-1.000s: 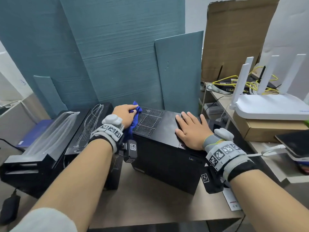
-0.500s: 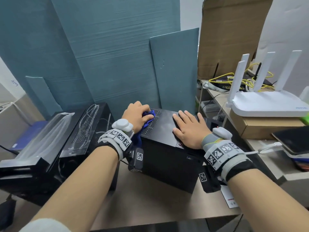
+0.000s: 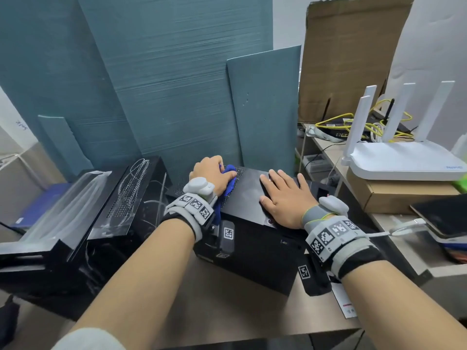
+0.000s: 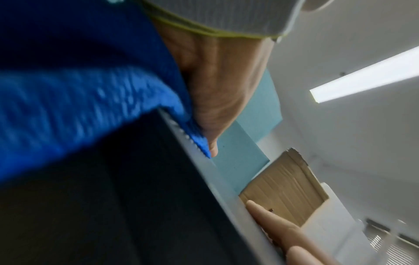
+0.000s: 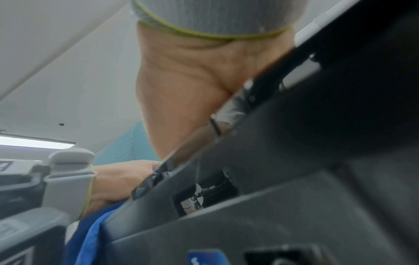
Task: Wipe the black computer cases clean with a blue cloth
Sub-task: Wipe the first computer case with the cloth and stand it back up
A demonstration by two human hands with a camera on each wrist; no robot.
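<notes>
Blue cloth (image 3: 228,181), bunched into a wad, sat under the left hand (image 3: 211,174) just above the centre of the head view, pressed onto the perforated grille on top of a black computer case (image 3: 249,198). The left fingers were curled over the cloth, gripping it; the left wrist view showed part of the cloth (image 4: 75,100) draped over the case's upper edge (image 4: 186,136), with the thumb beside it. The right hand (image 3: 284,199) lay flat on the same top panel, slightly right of centre, fingers straight and spread, holding nothing and apparently bracing the case.

The case's long axis ran from the lower middle of the frame up toward the teal panels (image 3: 177,97) behind it, so the top panel stretched away from the person. The left hand and cloth were at the far left end of that panel; bare panel lay toward the right hand and nearer the viewer. The left hand was the nearer one for the coming strokes, probably drawn back along the length.

A second black case (image 3: 121,198) lay in the left of the frame, just beside the left forearm and nearer the left hand.
</notes>
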